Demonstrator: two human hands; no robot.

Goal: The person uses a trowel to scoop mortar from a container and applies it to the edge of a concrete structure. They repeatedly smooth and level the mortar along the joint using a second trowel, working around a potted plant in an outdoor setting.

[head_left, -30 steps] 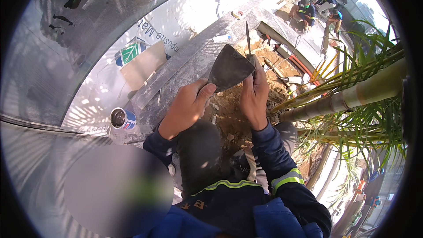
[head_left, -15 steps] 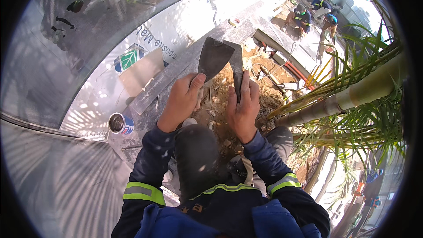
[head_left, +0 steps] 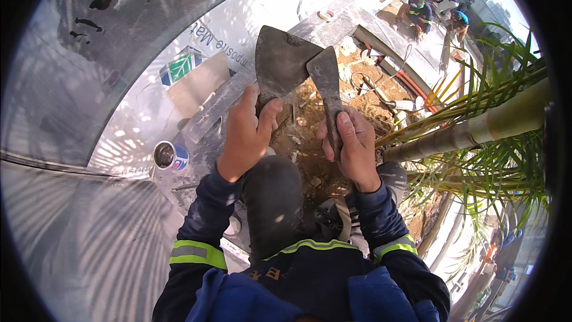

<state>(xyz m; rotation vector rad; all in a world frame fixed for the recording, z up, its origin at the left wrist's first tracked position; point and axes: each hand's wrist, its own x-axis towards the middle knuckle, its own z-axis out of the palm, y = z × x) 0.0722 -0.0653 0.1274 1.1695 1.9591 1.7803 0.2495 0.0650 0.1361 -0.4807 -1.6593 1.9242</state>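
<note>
My left hand [head_left: 247,137] is closed round the handle of a wide putty knife [head_left: 283,59], its broad dark blade pointing away from me. In my right hand [head_left: 356,146] is a narrower putty knife [head_left: 325,77], gripped by its grey, smeared handle. The narrow blade's end lies against or just over the right edge of the wide blade; which one I cannot tell exactly. Left of my knees, an open can [head_left: 171,156] with dark contents and a blue-and-white label stands on the dusty grey slab.
A tape roll [head_left: 326,15] lies on the far slab. Soil and rubble fill the bed ahead, with cables and an orange pipe [head_left: 420,89]. A thick palm stem [head_left: 476,134] crosses on the right. Several people [head_left: 420,15] crouch far right. A glass wall [head_left: 137,42] curves along the left.
Both knives have tilted and shifted against each other. My right hand has turned over and moved right and slightly nearer. The view has moved a little too.
</note>
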